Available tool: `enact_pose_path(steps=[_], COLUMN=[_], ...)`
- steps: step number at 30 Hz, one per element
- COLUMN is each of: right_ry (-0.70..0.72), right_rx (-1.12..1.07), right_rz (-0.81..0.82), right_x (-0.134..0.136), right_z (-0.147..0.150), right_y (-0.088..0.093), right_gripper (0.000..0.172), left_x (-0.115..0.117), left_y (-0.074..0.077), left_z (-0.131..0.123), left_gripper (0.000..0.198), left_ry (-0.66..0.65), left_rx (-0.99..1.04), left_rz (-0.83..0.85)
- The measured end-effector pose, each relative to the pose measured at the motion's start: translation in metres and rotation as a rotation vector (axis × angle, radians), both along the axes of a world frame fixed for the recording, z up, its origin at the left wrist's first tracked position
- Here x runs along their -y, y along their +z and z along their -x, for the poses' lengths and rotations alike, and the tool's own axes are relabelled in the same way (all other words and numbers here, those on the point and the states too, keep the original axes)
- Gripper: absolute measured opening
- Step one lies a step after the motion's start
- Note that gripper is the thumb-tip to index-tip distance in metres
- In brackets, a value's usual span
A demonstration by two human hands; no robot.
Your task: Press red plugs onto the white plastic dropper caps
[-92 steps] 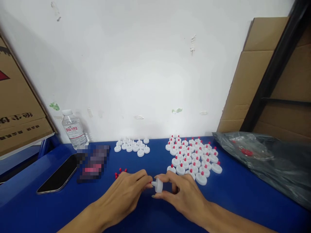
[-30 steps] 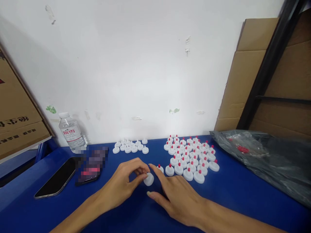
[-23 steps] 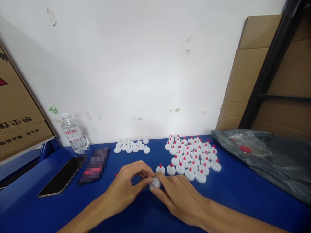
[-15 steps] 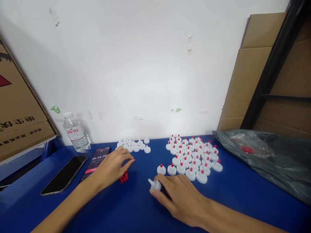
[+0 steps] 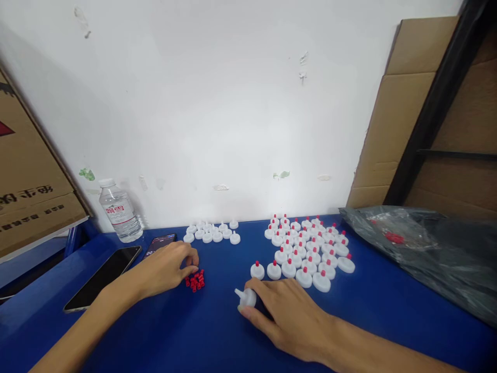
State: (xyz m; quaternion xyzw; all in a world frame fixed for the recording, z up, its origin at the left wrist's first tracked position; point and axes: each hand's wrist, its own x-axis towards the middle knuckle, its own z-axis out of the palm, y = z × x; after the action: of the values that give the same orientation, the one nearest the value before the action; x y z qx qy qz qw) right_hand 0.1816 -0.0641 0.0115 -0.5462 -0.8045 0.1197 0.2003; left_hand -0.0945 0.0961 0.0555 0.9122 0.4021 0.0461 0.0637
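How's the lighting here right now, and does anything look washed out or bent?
Head view: the white wall is brightest around its middle, dimmer toward the upper left; against it, the farthest bare white caps partly wash out. Also head view: glossy streaks on the dark plastic bag; the water bottle appears to lean, likely lens distortion.

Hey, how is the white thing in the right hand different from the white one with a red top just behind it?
The held piece has a bare spout; the capped piece has a red top. The held piece tilts left, while the capped piece stands upright on the blue table. The right hand grips the held piece, but the capped piece isn't held. Both have round, whitish bases.
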Motion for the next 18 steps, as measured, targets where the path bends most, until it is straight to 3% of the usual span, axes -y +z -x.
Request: enact_pose_path(steps=[7, 10, 13, 15, 18], right_ry=[0.017, 0.029, 0.008, -0.007, -0.018], right_rx=[0.022, 0.036, 0.011, -0.012, -0.048], right_rz=[-0.032, -0.045, -0.048, -0.045, -0.053], right_x=[-0.001, -0.002, -0.004, -0.005, -0.006], right_z=[-0.002, -0.005, -0.006, -0.007, -0.007], right_y=[0.0, 0.0, 0.001, 0.001, 0.0], right_gripper=[0.033, 0.036, 0.036, 0.033, 0.032], left_x=[-0.001, 0.007, 0.021, 0.035, 0.056], left_y=[0.002, 0.009, 0.008, 0.003, -0.007], left_z=[-0.005, -0.016, -0.031, -0.042, -0.056], left_gripper=[0.02, 0.023, 0.026, 0.023, 0.018], left_ry=[0.029, -0.004, -0.147, -0.229, -0.206], left_rx=[-0.006, 0.047, 0.206, 0.345, 0.531], left_rz=[-0.046, -0.158, -0.272, -0.254, -0.145])
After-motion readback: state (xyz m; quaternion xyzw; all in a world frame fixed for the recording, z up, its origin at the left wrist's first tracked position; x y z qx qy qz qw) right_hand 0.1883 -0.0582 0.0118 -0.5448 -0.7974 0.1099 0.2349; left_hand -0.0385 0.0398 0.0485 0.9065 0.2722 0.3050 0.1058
